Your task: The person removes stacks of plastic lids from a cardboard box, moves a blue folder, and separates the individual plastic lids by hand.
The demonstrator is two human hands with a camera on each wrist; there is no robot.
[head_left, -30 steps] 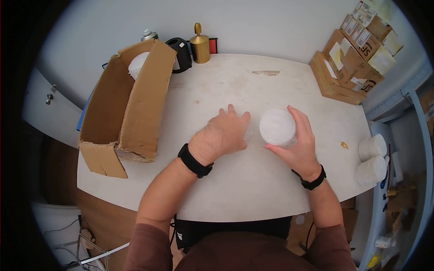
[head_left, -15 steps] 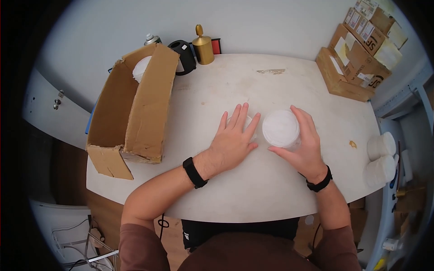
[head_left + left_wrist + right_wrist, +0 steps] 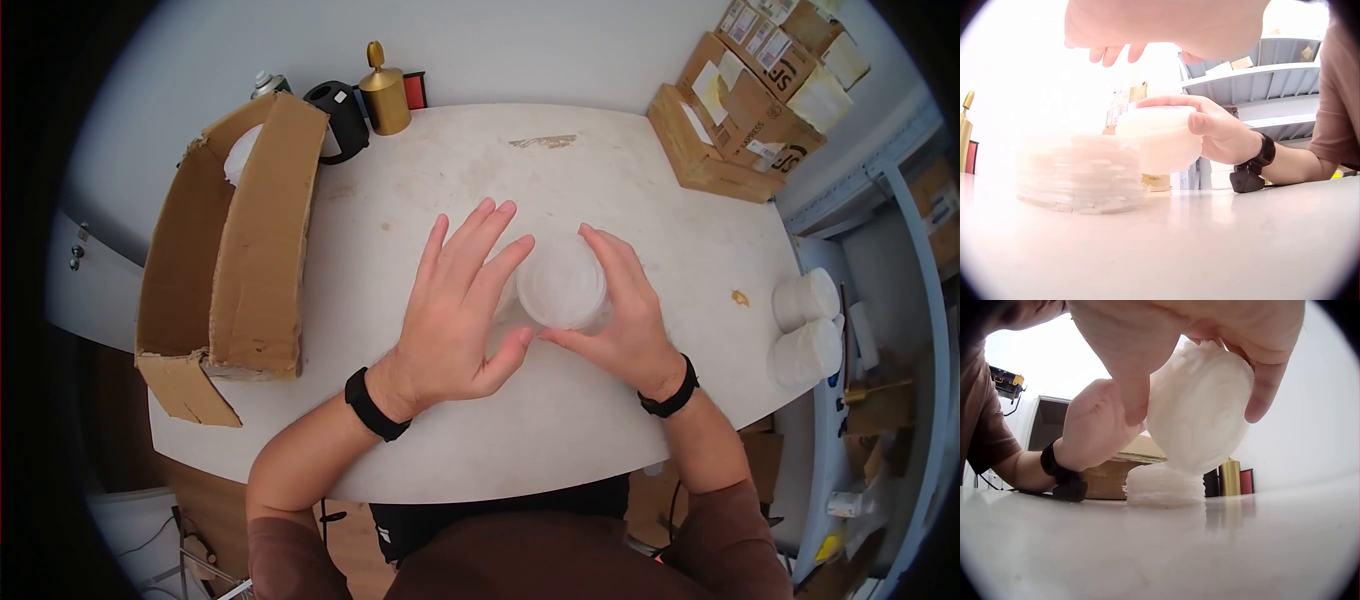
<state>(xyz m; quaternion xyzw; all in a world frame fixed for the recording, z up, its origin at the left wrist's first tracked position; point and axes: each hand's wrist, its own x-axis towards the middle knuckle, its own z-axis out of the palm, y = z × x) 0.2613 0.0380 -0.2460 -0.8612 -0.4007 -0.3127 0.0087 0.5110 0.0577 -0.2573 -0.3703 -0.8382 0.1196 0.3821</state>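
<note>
My right hand [image 3: 625, 310] holds a short stack of round white discs [image 3: 563, 287] between thumb and fingers, tilted and raised off the table in the right wrist view. A second stack of white discs [image 3: 1079, 175] with ragged, layered sides rests on the table; in the head view it is mostly hidden behind the held stack and my left hand. My left hand [image 3: 455, 305] hovers above that second stack, fingers straight and spread, holding nothing. In the right wrist view, the held stack overlaps the top of the standing one [image 3: 1166, 486].
A long open cardboard box [image 3: 265, 240] stands at the left, a white round stack [image 3: 242, 155] inside. Two white stacks [image 3: 806, 325] sit at the right edge. Parcel boxes [image 3: 750, 115] fill the back right. A gold canister [image 3: 388, 100] and black container [image 3: 338, 125] stand at the back.
My left hand has lifted off the standing stack, its fingers spreading wider. My right hand keeps hold of its stack throughout. The head view has swung, shifting everything leftward in the picture.
</note>
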